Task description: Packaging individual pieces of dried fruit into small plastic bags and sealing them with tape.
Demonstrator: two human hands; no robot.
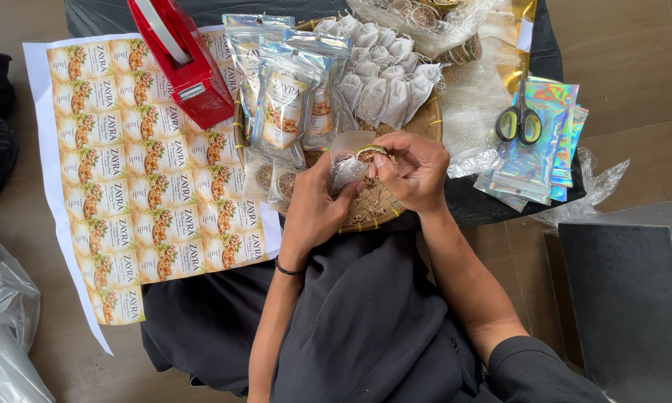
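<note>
The small translucent pouch [349,169] is pinched upright between both hands, its mouth turned up and toward the right hand, its long axis running from the left palm up to the fingertips. A dried citrus slice [369,154] sits at that mouth, edge-on, its flat face tilted sideways. The left hand [315,211] curls around the pouch from below, thumb and fingers closed on its body, wrist bent upward from the lap. The right hand [414,173] arches over from the other side, fingertips clamped on the slice, knuckles high. The hands meet over a woven tray [381,205]. Just beyond them lie white cloth sachets [384,78] and filled clear packets [284,104]. Out past the left hand are a sheet of labels [138,175] and a red tape dispenser [181,60]; past the right hand, scissors [520,119] rest on iridescent bags [541,145].
</note>
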